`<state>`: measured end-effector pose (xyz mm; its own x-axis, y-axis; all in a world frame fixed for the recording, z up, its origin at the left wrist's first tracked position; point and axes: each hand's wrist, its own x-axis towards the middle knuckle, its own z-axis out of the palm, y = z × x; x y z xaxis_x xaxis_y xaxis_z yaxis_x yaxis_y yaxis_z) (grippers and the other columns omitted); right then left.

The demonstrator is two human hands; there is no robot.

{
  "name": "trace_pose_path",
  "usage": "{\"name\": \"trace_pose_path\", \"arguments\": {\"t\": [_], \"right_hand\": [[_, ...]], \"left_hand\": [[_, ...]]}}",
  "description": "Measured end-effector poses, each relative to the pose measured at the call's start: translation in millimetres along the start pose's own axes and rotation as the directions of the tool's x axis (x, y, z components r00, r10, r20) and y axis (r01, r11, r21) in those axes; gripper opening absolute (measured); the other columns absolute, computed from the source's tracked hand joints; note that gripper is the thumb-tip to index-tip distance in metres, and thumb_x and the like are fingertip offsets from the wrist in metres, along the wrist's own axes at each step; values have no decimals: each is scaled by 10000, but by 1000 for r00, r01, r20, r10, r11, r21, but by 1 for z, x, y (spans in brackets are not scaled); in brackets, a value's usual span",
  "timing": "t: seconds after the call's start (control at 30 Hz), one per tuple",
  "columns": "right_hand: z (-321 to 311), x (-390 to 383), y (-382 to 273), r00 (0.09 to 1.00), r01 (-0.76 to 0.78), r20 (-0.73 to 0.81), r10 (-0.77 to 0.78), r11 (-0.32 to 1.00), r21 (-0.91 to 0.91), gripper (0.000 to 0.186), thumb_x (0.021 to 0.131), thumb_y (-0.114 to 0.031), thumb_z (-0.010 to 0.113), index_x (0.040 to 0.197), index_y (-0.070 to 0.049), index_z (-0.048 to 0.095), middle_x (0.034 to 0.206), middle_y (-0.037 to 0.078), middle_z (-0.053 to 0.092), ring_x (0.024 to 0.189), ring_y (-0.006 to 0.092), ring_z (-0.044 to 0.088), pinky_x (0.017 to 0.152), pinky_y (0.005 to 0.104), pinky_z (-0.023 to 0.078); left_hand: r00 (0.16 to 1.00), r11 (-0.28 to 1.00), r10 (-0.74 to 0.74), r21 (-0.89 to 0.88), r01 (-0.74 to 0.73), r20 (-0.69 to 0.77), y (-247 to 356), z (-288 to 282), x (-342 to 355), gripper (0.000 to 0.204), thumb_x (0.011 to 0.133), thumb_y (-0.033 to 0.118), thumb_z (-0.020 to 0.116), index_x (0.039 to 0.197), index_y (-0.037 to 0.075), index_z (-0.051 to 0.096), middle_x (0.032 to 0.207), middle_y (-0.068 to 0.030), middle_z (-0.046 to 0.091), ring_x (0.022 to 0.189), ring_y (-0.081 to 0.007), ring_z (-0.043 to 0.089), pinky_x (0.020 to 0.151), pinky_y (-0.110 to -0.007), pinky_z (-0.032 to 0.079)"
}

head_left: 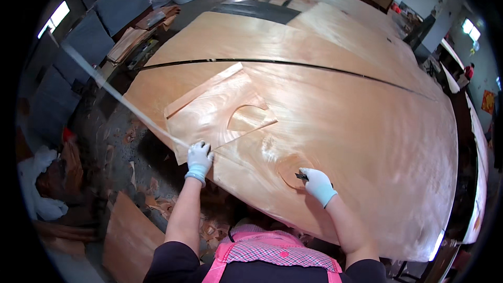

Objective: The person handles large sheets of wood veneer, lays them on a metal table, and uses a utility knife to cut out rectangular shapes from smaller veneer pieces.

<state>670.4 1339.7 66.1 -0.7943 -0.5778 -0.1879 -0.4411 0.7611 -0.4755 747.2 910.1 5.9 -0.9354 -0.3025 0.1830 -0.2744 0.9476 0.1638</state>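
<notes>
My left hand [199,157], in a white and light blue glove, is closed around the end of a long pale stick [118,94] that reaches up and out to the far left. It is at the near left edge of the wood veneer sheets. Beside it lies a smaller veneer piece [201,106] with a rounded cutout and a folded-looking strip along its far side. My right hand [317,182], gloved alike, grips a small black knife [302,176] over the large veneer sheet [361,141]. Around the knife tip shows a swirled, roundish mark in the grain.
A thin dark bar [272,62] crosses the veneer stack. Grey boards [123,2] and stacked veneer offcuts [128,44] stand at the left. Scraps [162,204] and a loose veneer sheet [131,238] lie on the floor below. People are at the far back and far right.
</notes>
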Motion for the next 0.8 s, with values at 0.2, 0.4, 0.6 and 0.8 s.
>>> {"name": "trace_pose_path", "arguments": {"t": [0.2,0.4,0.6,0.8], "right_hand": [[-14,7,-23,981,-61,164,103,968,-242,357,854,-129,528,1196,-92,625,1199,170,616,1020,360,622,888,413,504],[-72,32,-146,893,395,-418,-171,741,542,338,884,4,513,1214,14,588,978,101,672,891,164,642,808,271,494],[-137,33,-315,797,558,-560,-228,633,536,219,897,-88,655,1086,22,652,779,11,581,683,66,503,621,222,432],[-98,46,-299,762,617,-606,-228,540,573,172,907,-138,682,857,26,677,616,-32,524,578,32,440,510,219,383]], "left_hand": [[993,983,-43,-181,23,-109,1,-22,-39,429,823,337,635,1159,71,627,1205,-155,598,1164,-342,516,1079,-491,316],[984,901,-154,-422,103,-89,-26,-35,-105,330,826,248,624,1089,53,666,1197,-154,616,1164,-324,537,1057,-449,363],[980,900,-160,-426,94,-121,-44,-38,-138,301,821,213,620,1062,42,678,1160,-149,640,1129,-311,565,1048,-446,375],[968,822,-226,-554,129,-110,-46,-72,-139,263,834,176,608,1043,33,677,1098,-148,663,1116,-320,571,1042,-446,382]]}}
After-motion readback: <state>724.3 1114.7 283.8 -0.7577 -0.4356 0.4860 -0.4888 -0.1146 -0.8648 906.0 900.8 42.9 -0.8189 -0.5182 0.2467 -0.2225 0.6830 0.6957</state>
